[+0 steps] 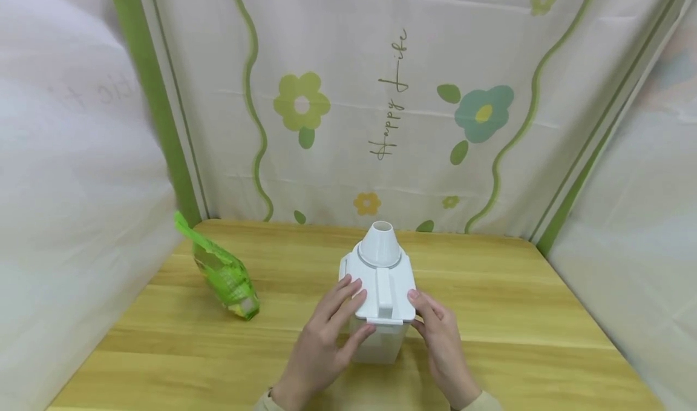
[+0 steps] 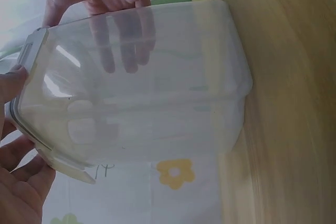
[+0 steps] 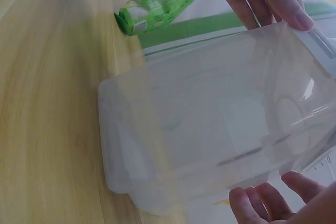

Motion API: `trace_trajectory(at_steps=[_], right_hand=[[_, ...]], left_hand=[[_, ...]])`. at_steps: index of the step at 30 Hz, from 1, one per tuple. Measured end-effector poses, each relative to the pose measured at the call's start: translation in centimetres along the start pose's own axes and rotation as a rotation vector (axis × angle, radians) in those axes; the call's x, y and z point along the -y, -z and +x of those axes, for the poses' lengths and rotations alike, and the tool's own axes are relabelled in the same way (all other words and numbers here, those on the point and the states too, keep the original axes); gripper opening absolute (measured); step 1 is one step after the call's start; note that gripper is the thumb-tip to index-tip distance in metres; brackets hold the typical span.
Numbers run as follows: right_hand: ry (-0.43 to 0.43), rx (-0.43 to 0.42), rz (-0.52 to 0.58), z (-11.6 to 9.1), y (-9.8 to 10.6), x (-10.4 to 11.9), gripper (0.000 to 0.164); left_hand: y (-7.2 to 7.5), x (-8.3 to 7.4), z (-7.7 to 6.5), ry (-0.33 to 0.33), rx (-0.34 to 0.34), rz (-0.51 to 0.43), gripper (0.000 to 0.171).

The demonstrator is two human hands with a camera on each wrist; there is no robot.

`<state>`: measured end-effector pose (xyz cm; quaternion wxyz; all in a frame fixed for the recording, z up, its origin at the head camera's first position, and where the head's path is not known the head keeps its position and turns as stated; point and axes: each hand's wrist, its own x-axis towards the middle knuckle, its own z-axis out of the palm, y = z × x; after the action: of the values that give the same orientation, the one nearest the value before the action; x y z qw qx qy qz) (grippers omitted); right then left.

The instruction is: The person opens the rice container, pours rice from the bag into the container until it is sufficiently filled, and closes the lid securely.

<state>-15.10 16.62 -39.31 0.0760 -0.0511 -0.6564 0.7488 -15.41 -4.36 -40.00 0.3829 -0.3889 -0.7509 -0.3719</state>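
Note:
A translucent plastic storage container [image 2: 173,98] stands on the table, and the inside looks bare through its wall. Its white lid [image 1: 401,296] carries a ridge and a cone-shaped white spout [image 1: 380,244], open at the top. My left hand [image 1: 321,332] grips the lid's near left corner, thumb at the front latch [image 1: 384,322] and fingers spread over the left edge. On the other side, my right hand [image 1: 442,341] touches the lid's right edge with its thumb. Its other fingers lie fairly straight along the side wall, visible through the plastic in the left wrist view.
A green plastic packet [image 1: 229,284] lies on the wooden table [image 1: 517,314], left of the container. Flower-printed curtains [image 1: 337,54] hang behind the table and close it in on both sides.

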Motion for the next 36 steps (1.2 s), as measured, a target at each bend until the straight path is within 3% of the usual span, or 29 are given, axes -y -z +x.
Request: trace_trajectory(at_steps=[26,32,36], right_hand=[[0.004,0.008,0.026,0.12,-0.04,-0.34,0.042],[0.0,0.036,0.014,0.27,0.22,-0.36,0.04],[-0.049,0.086,0.017,0.77,0.94,0.12,0.04]], left_hand=[[0.03,-0.24,-0.18,0.027,0.003,-0.017,0.046],[0.01,-0.27,-0.18,0.031,-0.004,-0.039,0.045],[-0.01,-0.27,-0.14,0.04,0.005,-0.049,0.045]])
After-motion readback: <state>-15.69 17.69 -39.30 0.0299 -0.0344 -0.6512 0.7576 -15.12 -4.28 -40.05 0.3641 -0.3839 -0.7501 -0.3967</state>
